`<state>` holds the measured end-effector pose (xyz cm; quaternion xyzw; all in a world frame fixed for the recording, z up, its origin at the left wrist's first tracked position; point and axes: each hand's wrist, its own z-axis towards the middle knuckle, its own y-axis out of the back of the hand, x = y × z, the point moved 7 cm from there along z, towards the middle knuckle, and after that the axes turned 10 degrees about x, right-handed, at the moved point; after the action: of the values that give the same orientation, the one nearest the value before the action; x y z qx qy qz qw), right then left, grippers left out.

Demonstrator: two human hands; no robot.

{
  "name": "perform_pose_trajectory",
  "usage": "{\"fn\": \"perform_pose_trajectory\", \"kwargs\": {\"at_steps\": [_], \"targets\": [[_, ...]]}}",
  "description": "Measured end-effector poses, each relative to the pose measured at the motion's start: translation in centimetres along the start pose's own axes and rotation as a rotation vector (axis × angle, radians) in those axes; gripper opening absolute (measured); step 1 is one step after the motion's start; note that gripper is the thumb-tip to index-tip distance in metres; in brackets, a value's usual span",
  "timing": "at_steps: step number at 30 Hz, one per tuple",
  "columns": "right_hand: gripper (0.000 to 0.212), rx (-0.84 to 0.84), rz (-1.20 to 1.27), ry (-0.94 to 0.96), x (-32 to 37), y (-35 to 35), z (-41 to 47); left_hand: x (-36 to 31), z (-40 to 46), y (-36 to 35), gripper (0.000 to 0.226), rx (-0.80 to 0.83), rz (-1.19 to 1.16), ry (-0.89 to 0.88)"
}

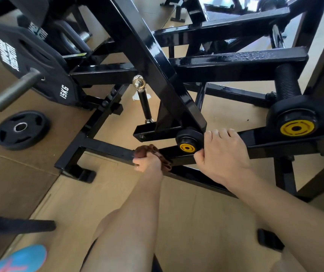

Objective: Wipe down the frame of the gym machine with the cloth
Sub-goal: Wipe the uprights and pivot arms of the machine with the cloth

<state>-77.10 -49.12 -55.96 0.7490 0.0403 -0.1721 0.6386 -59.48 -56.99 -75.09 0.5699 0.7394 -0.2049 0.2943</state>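
The head camera looked steeply down and forward, close over the black machine frame point(177, 91), floor toward six o'clock.

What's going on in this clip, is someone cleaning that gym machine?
Yes. A person crouches over a black gym machine frame. The left hand presses a bunched brown cloth against a low horizontal bar of the frame, while the right hand holds the bar beside a yellow-capped pivot, apparently for support. Water droplets sit on an upper beam. A loose weight plate lies on the floor.
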Motion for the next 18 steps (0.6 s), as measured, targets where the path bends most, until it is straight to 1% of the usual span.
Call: {"fn": "perform_pose_trajectory", "kwargs": {"at_steps": [1, 2, 3, 5, 8, 10, 12, 13, 14, 15, 16, 17, 18], "targets": [[0.042, -0.002, -0.002, 0.000, 0.0, -0.2, 0.2, 0.3, 0.3, 0.2, 0.053, 0.013, -0.107, 0.098], [0.043, 0.005, -0.006, 0.001, -0.1, -0.3, 0.3, 0.5, 0.3, 0.2, 0.053, 0.032, -0.191, 0.147], [0.043, 0.021, -0.007, 0.003, -0.1, -0.4, 0.4, 0.5, 0.0, 0.1, 0.053, 0.035, -0.222, 0.148], [0.045, 0.061, 0.003, 0.009, -0.1, -0.6, 0.2, 0.4, -1.1, -0.1, 0.049, 0.027, -0.190, 0.097], [0.047, 0.136, -0.011, 0.008, -0.3, 0.2, -0.3, 0.5, -4.8, -2.2, 0.042, 0.128, -0.185, 0.060], [0.049, 0.118, 0.063, 0.032, 0.1, 1.6, -1.6, 0.4, -8.6, -4.1, 0.038, 0.230, -0.187, 0.014], [0.054, 0.008, 0.292, 0.113, -0.2, 3.8, -4.6, 0.9, -12.1, -6.1, 0.040, 0.340, -0.208, -0.028], [0.055, -0.100, 0.423, 0.157, -1.2, 5.4, -6.9, 1.4, -13.8, -6.7, 0.041, 0.367, -0.184, -0.022], [0.053, -0.241, 0.515, 0.191, -3.0, 7.4, -9.5, 1.9, -15.5, -7.4, 0.040, 0.368, -0.226, 0.012], [0.048, -0.392, 0.545, 0.207, -5.4, 9.0, -12.0, 2.1, -17.3, -8.0, 0.039, 0.354, -0.294, 0.052], [0.044, -0.506, 0.529, 0.184, -8.5, 10.0, -14.0, 2.3, -18.7, -8.7, 0.040, 0.332, -0.357, 0.077], [0.042, -0.565, 0.490, 0.125, -11.8, 10.4, -15.3, 2.2, -20.0, -9.6, 0.041, 0.322, -0.412, 0.080], [0.043, -0.578, 0.446, 0.051, -14.7, 10.8, -15.8, 1.9, -21.5, -10.6, 0.044, 0.334, -0.465, 0.072]]}}
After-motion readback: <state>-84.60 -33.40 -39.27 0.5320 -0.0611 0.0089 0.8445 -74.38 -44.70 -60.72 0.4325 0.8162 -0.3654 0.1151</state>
